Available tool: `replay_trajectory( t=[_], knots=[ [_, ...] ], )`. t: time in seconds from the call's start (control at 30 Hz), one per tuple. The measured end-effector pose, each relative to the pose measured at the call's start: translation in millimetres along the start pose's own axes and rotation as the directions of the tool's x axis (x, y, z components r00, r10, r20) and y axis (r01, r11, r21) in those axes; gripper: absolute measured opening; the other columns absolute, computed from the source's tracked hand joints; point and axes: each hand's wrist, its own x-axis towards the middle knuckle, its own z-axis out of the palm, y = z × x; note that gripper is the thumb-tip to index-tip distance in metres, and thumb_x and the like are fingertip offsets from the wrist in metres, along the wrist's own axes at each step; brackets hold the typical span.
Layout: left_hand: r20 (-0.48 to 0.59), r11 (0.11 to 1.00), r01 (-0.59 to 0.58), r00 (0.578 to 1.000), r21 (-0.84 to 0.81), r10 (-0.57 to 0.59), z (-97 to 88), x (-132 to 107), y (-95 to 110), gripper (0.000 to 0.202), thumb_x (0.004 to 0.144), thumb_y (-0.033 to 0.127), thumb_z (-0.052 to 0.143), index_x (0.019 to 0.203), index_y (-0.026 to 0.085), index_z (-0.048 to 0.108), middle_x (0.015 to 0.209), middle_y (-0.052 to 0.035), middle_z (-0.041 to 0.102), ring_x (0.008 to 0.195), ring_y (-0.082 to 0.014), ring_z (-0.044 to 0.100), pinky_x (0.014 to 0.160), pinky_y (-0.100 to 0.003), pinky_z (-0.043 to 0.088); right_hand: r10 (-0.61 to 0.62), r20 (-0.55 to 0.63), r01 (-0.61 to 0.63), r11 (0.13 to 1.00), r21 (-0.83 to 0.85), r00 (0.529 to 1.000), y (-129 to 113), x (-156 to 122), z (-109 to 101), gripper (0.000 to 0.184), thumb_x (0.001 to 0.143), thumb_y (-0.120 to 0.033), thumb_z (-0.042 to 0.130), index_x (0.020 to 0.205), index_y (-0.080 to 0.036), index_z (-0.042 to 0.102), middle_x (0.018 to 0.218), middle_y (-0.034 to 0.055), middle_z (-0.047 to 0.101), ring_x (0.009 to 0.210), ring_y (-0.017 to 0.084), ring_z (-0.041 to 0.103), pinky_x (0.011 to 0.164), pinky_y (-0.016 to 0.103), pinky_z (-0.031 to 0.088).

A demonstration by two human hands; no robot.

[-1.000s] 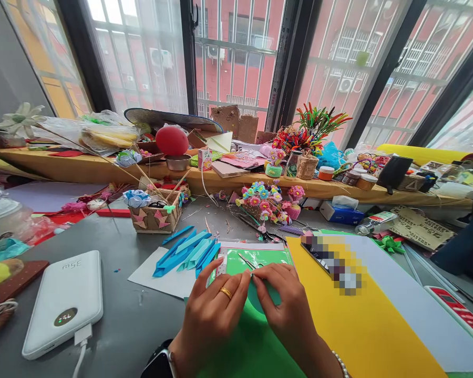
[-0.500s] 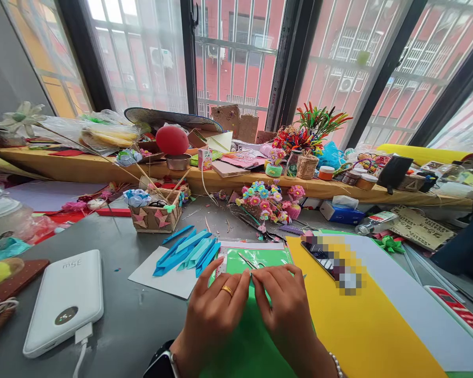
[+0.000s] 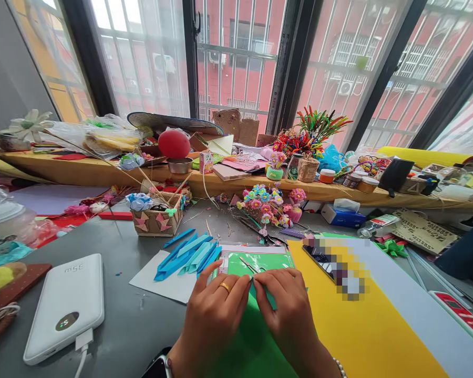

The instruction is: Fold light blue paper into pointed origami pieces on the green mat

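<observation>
Both hands meet over a green sheet (image 3: 240,346), fingertips pinched close together. My left hand (image 3: 216,307) is closed, its thumb and forefinger at one end of a small piece of teal paper (image 3: 269,298). Closed on the same piece, my right hand (image 3: 289,299) hides most of it, with a bit showing beneath the fingers. Just beyond the fingertips lies a pair of scissors (image 3: 247,264) on the green pack. To the left, several folded blue paper strips (image 3: 195,255) rest in a pile, partly on a white paper (image 3: 152,281).
A white power bank (image 3: 69,304) with a cable lies at left. A cardboard box (image 3: 157,220) of craft items stands behind the strips. At right, a phone (image 3: 319,260) rests on yellow paper (image 3: 347,336). Colourful handmade flowers (image 3: 264,202) stand farther back, below a cluttered ledge.
The view has shifted slightly, so the scene sits a little lower. Both hands keep their pinch on the paper, with more teal showing under the right fingers.
</observation>
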Motion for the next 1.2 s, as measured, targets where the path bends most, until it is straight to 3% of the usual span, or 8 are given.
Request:
replay_trajectory(
  t=[0.17,0.23,0.4,0.53,0.67,0.9,1.13,1.2],
  knots=[
    [0.171,0.994,0.030,0.985,-0.103,-0.013,-14.0,8.0,-15.2,0.013,0.076,0.016,0.051,0.069,0.021,0.061,0.055,0.0054,0.061,0.054,-0.0106,0.056,0.095,-0.046,0.027,0.029,0.171,-0.055,0.987,0.150,0.985,6.0,3.3,-5.0,0.010,0.078,-0.013,0.048,0.074,-0.018,0.055,0.066,0.0003,0.061,0.064,0.014,0.055,0.064,0.028,0.034],
    [0.340,0.980,0.102,0.940,-0.172,-0.038,-20.5,10.7,-22.0,0.011,0.075,0.019,0.053,0.070,0.022,0.062,0.057,0.0058,0.062,0.055,-0.0103,0.057,0.096,-0.044,0.027,0.050,0.267,-0.106,0.974,0.200,0.963,6.1,5.2,-9.4,0.009,0.078,-0.014,0.048,0.074,-0.018,0.055,0.068,0.0003,0.061,0.065,0.014,0.054,0.066,0.028,0.034],
    [0.599,0.879,0.329,0.798,-0.344,-0.065,-30.5,16.9,-27.9,0.012,0.075,0.025,0.051,0.071,0.023,0.062,0.067,0.0053,0.067,0.065,-0.0117,0.060,0.095,-0.036,0.032,0.088,0.492,-0.285,0.896,0.341,0.866,3.4,10.0,-20.7,0.009,0.079,-0.019,0.049,0.074,-0.019,0.056,0.071,-0.0007,0.060,0.069,0.013,0.053,0.065,0.024,0.037],
    [0.688,0.809,0.475,0.714,-0.345,-0.126,-30.7,21.0,-25.6,0.016,0.075,0.030,0.051,0.071,0.022,0.064,0.071,0.0043,0.069,0.073,-0.0147,0.062,0.091,-0.030,0.037,0.143,0.590,-0.441,0.803,0.400,0.795,4.5,11.5,-20.6,0.013,0.080,-0.022,0.047,0.072,-0.018,0.056,0.070,-0.0017,0.059,0.068,0.012,0.053,0.062,0.020,0.039],
    [0.700,0.775,0.532,0.694,-0.341,-0.168,-26.6,20.2,-25.4,0.018,0.074,0.033,0.051,0.070,0.022,0.065,0.070,0.0041,0.069,0.074,-0.0152,0.061,0.089,-0.029,0.037,0.196,0.616,-0.514,0.762,0.394,0.763,6.8,11.3,-17.7,0.014,0.079,-0.023,0.046,0.072,-0.017,0.056,0.070,-0.0009,0.058,0.069,0.012,0.053,0.063,0.020,0.040],
    [0.639,0.832,0.475,0.742,-0.287,-0.203,-15.7,10.5,-23.8,0.013,0.074,0.026,0.052,0.071,0.022,0.063,0.070,0.0038,0.068,0.070,-0.0150,0.061,0.091,-0.038,0.036,0.272,0.551,-0.492,0.817,0.301,0.789,6.7,7.5,-13.8,0.009,0.076,-0.021,0.050,0.074,-0.017,0.057,0.074,0.0004,0.061,0.072,0.014,0.056,0.065,0.022,0.040],
    [0.323,0.952,0.238,0.931,-0.193,-0.168,-3.2,-0.9,-8.8,0.012,0.074,0.017,0.052,0.070,0.022,0.062,0.060,0.0042,0.065,0.057,-0.0126,0.059,0.090,-0.044,0.035,0.332,0.448,-0.448,0.875,0.183,0.830,4.3,4.4,-6.2,0.009,0.077,-0.018,0.048,0.073,-0.018,0.056,0.072,0.0010,0.062,0.071,0.016,0.056,0.066,0.026,0.039],
    [0.232,0.976,0.173,0.963,-0.130,-0.139,-0.9,-3.0,-3.6,0.015,0.075,0.015,0.049,0.070,0.021,0.062,0.055,0.0041,0.062,0.054,-0.0120,0.057,0.091,-0.045,0.034,0.327,0.406,-0.420,0.893,0.162,0.853,2.7,3.3,-5.0,0.010,0.077,-0.017,0.047,0.072,-0.018,0.055,0.071,0.0008,0.061,0.070,0.016,0.056,0.066,0.026,0.039]
  ],
)
